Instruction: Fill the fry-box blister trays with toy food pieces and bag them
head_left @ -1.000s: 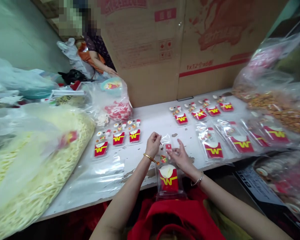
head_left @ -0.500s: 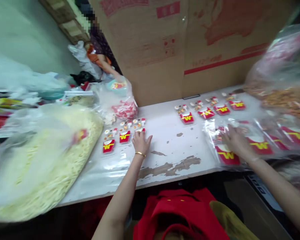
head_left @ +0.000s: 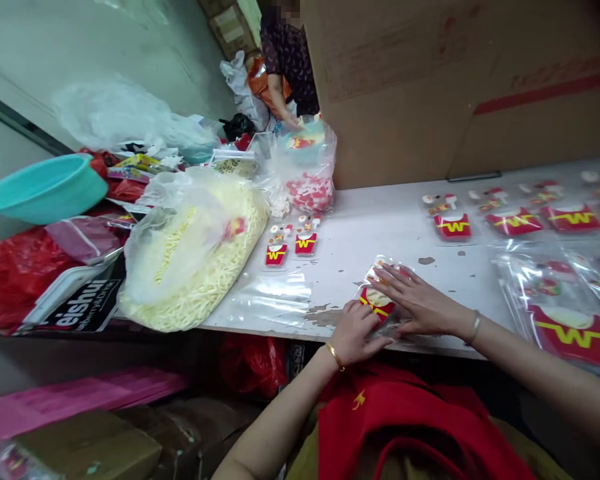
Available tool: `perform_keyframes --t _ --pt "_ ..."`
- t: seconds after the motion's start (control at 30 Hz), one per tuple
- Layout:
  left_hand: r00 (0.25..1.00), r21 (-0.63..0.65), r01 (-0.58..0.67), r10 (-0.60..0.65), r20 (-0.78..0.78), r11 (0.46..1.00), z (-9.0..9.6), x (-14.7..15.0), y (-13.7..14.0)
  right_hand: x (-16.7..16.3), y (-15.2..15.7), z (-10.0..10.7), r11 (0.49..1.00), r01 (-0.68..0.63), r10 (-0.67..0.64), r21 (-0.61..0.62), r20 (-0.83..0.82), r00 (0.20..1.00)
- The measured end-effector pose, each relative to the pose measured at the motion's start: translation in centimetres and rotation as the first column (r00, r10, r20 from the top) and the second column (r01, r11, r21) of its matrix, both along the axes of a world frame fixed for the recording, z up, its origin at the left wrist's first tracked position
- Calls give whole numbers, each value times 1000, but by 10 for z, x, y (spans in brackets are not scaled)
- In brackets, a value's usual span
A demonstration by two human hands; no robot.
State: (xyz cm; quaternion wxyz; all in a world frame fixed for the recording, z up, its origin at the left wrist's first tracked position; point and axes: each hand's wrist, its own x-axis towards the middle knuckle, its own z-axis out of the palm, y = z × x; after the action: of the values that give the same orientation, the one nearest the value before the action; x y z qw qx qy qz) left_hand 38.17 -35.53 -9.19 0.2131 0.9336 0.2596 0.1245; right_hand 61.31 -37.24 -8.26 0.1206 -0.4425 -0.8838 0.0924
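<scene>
A clear plastic packet (head_left: 373, 299) with a red fries-box piece marked by a yellow zigzag lies near the table's front edge, under both hands. My left hand (head_left: 359, 330), a gold bangle at its wrist, has its fingers bent over the packet's lower left side, thumb stretched out to the right. My right hand (head_left: 423, 299) lies flat across the packet's right side, fingers extended, hiding part of it. Two similar small packets (head_left: 276, 255) lie to the left, beside clear empty sleeves (head_left: 273, 297). A stack of larger filled bags (head_left: 570, 333) is at the right.
A large bag of cream-coloured sticks (head_left: 195, 267) covers the table's left part. Behind it are a bag of pink-and-white pieces (head_left: 310, 193) and a turquoise basin (head_left: 45, 190). Cardboard (head_left: 390, 100) walls the back; a row of packets (head_left: 453, 225) lies before it. Another person (head_left: 290, 67) stands beyond.
My view has turned left. My left hand has left the left-hand group, where one packet fewer lies. My right hand has come from the bag stack, and both hands now meet over one packet.
</scene>
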Motion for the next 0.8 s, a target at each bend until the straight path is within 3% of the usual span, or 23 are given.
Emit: perform_keyframes --t 0.1,0.2,0.3,0.47,0.57,0.67,0.8 --pt "980 -58 -189 192 60 980 10 -40 16 -14 23 -7 993 -113 113 -39 2 994" --pt "881 -25 -473 474 9 880 10 -88 46 -21 38 -4 986 -153 155 -70 25 988" --pt "798 15 -597 596 -87 802 -2 -124 66 -26 43 1 984 -153 158 -91 55 986" --pt "775 64 -618 620 -122 784 -21 -136 71 -36 37 -3 993 -56 59 -107 26 998" --pt "779 2 -624 623 -72 781 -23 -127 68 -45 30 -1 996 -5 3 -87 -29 1000" --pt "805 -253 -562 591 54 788 -23 -113 62 -54 22 10 997 -34 29 -70 -78 997" --pt "790 -630 -385 594 152 674 -21 -94 58 -52 13 20 992 -86 81 -93 -57 995"
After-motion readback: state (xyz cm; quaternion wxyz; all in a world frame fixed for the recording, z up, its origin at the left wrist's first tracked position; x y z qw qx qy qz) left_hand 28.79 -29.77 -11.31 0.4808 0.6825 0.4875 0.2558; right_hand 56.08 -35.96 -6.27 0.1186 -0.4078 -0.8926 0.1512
